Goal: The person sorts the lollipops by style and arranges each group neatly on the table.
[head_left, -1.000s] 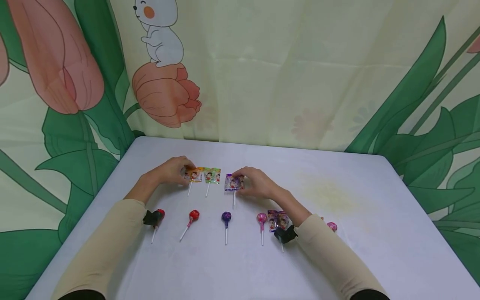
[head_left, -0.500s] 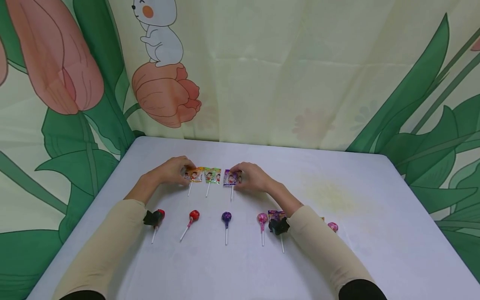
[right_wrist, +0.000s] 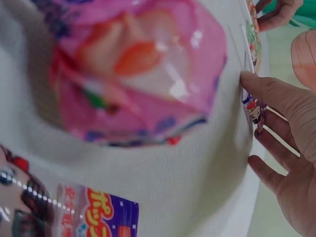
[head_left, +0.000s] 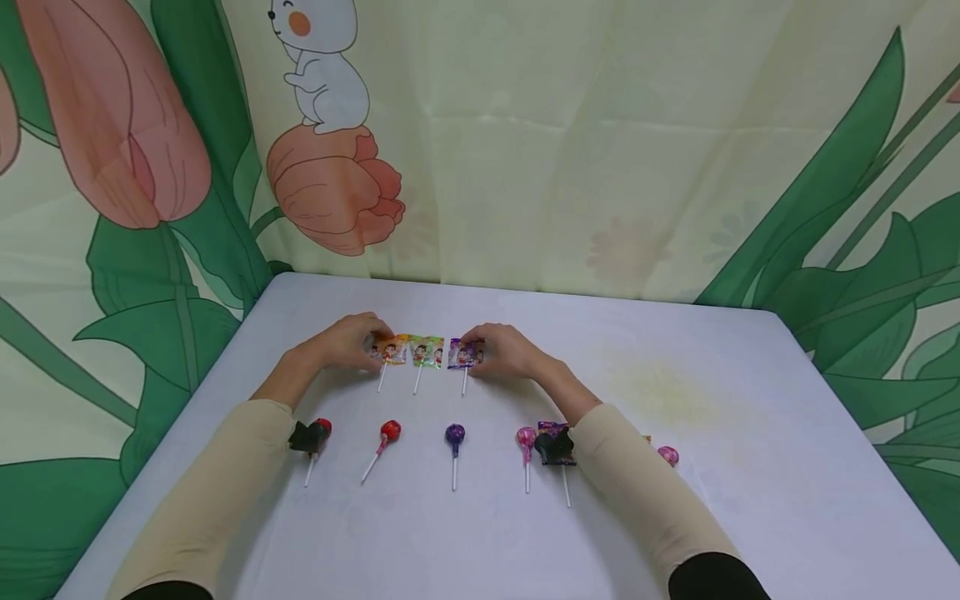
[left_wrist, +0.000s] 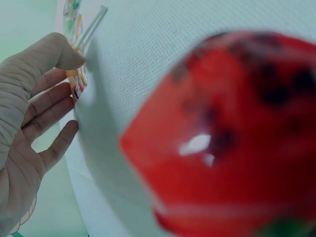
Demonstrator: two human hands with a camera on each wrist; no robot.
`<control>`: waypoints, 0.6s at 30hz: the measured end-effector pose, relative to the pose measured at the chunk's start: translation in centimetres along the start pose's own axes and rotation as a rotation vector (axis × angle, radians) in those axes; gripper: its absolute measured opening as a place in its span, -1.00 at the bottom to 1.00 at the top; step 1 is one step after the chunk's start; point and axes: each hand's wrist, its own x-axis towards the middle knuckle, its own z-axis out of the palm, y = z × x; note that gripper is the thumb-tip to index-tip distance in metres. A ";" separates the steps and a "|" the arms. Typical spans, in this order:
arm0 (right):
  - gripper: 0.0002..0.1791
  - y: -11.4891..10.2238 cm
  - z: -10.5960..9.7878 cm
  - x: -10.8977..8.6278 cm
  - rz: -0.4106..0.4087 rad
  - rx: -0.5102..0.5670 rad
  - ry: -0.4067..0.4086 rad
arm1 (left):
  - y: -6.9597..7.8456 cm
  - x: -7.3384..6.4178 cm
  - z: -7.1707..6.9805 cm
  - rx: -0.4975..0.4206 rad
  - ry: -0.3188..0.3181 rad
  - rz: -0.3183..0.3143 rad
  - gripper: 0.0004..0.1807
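At the back of the table, my left hand (head_left: pixel 348 342) pinches an orange-wrapped flat lollipop (head_left: pixel 393 351) by its left side. Thumb and fingertips meet at its wrapper in the left wrist view. Beside it lies a green-wrapped lollipop (head_left: pixel 427 352), its white stick pointing towards me. To the right of that, my right hand (head_left: pixel 510 350) holds a purple-wrapped lollipop (head_left: pixel 459 354) by the right edge, leaving a narrow gap to the green one. The right wrist view shows my thumb on the purple wrapper (right_wrist: pixel 253 109), the other fingers behind it.
Nearer me is a row of lollipops: red ones (head_left: pixel 390 431) at left, a purple ball one (head_left: pixel 454 434), a pink one (head_left: pixel 527 437), and a dark purple flat one (head_left: pixel 553 429) partly behind the right wrist camera. Another pink one (head_left: pixel 668 455) lies beyond the right sleeve.
My right hand has moved slightly left and away from me, bringing the purple-wrapped lollipop level with and closer to the green one. The left hand has stayed in place.
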 end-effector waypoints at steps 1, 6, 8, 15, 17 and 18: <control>-0.43 0.0 0.0 0.0 -0.001 0.001 -0.002 | 0.0 0.0 0.0 -0.001 -0.001 -0.001 -0.39; -0.43 0.0 0.0 0.2 -0.014 0.009 -0.015 | 0.1 0.0 0.0 -0.006 0.000 -0.010 -0.38; -0.44 0.0 0.0 0.3 -0.013 0.004 -0.021 | 0.1 0.0 0.0 -0.006 0.001 -0.008 -0.38; -0.45 -0.1 0.1 0.4 0.000 -0.008 -0.043 | 0.1 0.0 0.1 -0.008 0.004 -0.009 -0.38; -0.46 -0.1 0.1 0.4 -0.001 -0.012 -0.049 | 0.1 0.1 0.1 -0.010 0.002 -0.014 -0.38; -0.46 -0.1 0.1 0.4 -0.002 -0.013 -0.050 | 0.1 0.1 0.1 -0.010 0.002 -0.016 -0.38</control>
